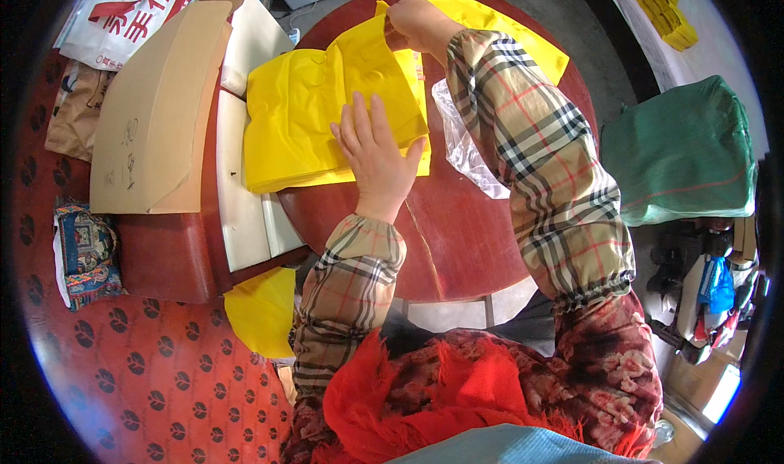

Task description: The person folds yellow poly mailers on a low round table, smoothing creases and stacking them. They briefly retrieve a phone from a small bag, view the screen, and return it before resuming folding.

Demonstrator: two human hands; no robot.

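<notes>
A stack of yellow sheets (294, 108), paper or thin plastic, lies on a round dark-red table (468, 243). My left hand (383, 170) rests palm down on the stack's near right part, fingers apart. At the far right edge of the top sheet (367, 53), my right hand (416, 23) pinches the raised edge, its fingertips partly hidden in shadow. Beyond my right wrist lies another yellow piece (496, 23). A crumpled clear plastic bag (465, 148) sits right of the stack, partly under my right sleeve.
Left of the stack stand white boxes or panels (242, 182) and a cardboard piece (159, 108) bearing handwriting. A green woven bag (680, 151) is on the right. Folded yellow material (664, 13) lies at the upper right. A patterned pouch (89, 255) rests at far left.
</notes>
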